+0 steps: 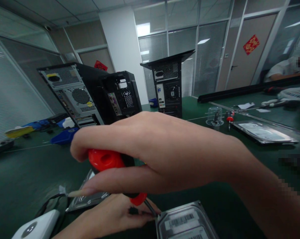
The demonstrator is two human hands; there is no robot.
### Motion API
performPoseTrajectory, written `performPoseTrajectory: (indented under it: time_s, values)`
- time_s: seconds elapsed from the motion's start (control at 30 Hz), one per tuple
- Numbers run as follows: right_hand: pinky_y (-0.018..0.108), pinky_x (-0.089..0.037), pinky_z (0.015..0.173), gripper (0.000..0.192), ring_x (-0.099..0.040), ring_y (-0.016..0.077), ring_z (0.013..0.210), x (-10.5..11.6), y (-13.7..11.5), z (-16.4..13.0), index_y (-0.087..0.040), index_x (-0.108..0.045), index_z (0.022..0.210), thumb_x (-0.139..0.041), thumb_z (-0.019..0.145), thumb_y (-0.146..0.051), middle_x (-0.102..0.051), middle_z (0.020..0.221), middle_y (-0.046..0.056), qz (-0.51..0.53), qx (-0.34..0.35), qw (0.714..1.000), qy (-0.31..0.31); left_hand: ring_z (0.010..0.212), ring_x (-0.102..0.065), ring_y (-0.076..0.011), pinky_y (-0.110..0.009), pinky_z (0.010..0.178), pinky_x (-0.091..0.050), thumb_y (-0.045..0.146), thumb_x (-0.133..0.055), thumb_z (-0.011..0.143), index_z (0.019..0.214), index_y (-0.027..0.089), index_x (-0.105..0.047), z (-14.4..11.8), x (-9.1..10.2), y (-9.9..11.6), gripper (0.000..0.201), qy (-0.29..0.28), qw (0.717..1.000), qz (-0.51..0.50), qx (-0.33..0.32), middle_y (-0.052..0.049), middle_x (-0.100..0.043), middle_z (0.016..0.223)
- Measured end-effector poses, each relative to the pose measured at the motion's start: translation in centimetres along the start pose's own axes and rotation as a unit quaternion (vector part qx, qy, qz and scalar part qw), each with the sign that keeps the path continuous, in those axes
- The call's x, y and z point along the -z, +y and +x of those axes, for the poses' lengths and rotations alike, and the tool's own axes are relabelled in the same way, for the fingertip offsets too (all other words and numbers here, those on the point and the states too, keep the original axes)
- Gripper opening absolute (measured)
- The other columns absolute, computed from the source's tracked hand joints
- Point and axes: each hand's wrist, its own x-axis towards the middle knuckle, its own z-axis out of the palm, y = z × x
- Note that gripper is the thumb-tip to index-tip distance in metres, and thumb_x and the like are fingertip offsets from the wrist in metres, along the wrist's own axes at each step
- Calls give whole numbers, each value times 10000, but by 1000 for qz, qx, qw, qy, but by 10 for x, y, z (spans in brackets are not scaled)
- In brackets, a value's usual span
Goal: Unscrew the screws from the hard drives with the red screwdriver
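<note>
My right hand (150, 149) is wrapped round a screwdriver (106, 159) with a red and black handle. Its metal shaft slants down to the near-left corner area of a hard drive (185, 219), which has a barcode label and is cut off by the bottom edge. Below the right hand, my left hand (115, 212) has its fingers closed at that same corner, beside the screwdriver's tip; part of it is hidden behind the handle. Another hard drive (87, 199) lies on the table behind the left hand, partly covered by the right thumb.
Computer cases (90, 93) stand at the back left, and one more case (167, 86) stands at the centre. On the right lie a hard drive (264, 131), a small screwdriver (230, 118) and a clear cup (214, 116). A white device (37, 225) is at lower left. A person (280, 70) sits far right.
</note>
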Motion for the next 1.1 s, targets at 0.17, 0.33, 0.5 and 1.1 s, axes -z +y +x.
performPoseTrajectory:
  time_s: [0.17, 0.33, 0.5, 1.1]
  values:
    - [200, -366, 627, 224, -545, 74, 761, -1, 2, -1, -165, -517, 1169, -514, 987, -297, -578, 914, -70, 26, 7, 1000, -3, 1032, -682, -226, -331, 933, -516, 277, -634, 888, 1130, 254, -719, 1, -1, -1, 258, -2, 1000, -2, 10, -33, -739, 1110]
    - [203, -364, 634, 218, -542, 76, 760, -2, 1, -1, -166, -518, 1171, -519, 988, -284, -581, 923, -70, 29, 2, 1000, -5, 1008, -688, -222, -325, 908, -529, 244, -640, 858, 1115, 246, -723, 1, -2, -3, 270, 4, 1000, -3, 9, -38, -742, 1093]
    - [202, -351, 608, 205, -537, 79, 764, -2, 0, 0, -171, -515, 1150, -538, 983, -288, -569, 894, -73, 30, -4, 1000, -9, 930, -707, -230, -323, 813, -571, 378, -688, 835, 1107, 241, -720, 2, -8, -7, 307, 22, 998, -30, 47, -50, -747, 1041]
    - [202, -359, 612, 182, -541, 74, 762, 0, -1, 0, -164, -501, 1126, -520, 979, -269, -578, 915, -67, 27, 3, 1000, -6, 899, -701, -229, -326, 810, -564, 394, -639, 862, 1058, 220, -737, 2, -13, -12, 279, 26, 998, -11, 49, -63, -749, 1001]
